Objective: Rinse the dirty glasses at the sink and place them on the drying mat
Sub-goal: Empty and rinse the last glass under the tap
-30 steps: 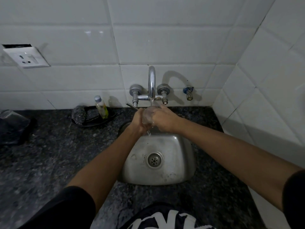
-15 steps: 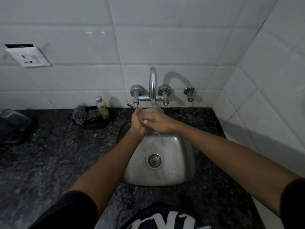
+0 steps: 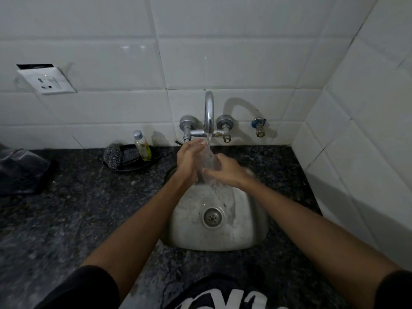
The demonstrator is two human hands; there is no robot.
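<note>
A clear glass [image 3: 209, 162] is tilted over the steel sink [image 3: 249, 221], under the running tap [image 3: 209, 112]. Water streams from the spout onto it and pours out of its lower end into the basin. My left hand [image 3: 188, 160] wraps the glass from the left near its upper end. On the right side my right hand [image 3: 225, 172] grips its lower part. At the far left edge of the counter lies a dark mat [image 3: 24, 177] with a clear upturned glass [image 3: 20, 160] on it.
A black soap dish [image 3: 133, 165] left of the tap holds a scrubber [image 3: 112, 156] and a small bottle [image 3: 142, 145]. Dark granite counter [image 3: 78, 208] surrounds the sink. White tiled walls stand behind and close on the right. A wall socket [image 3: 45, 80] sits upper left.
The glass went from upright, filling under the stream, to tipped with water pouring out. My right hand slid lower and nearer to me on the glass.
</note>
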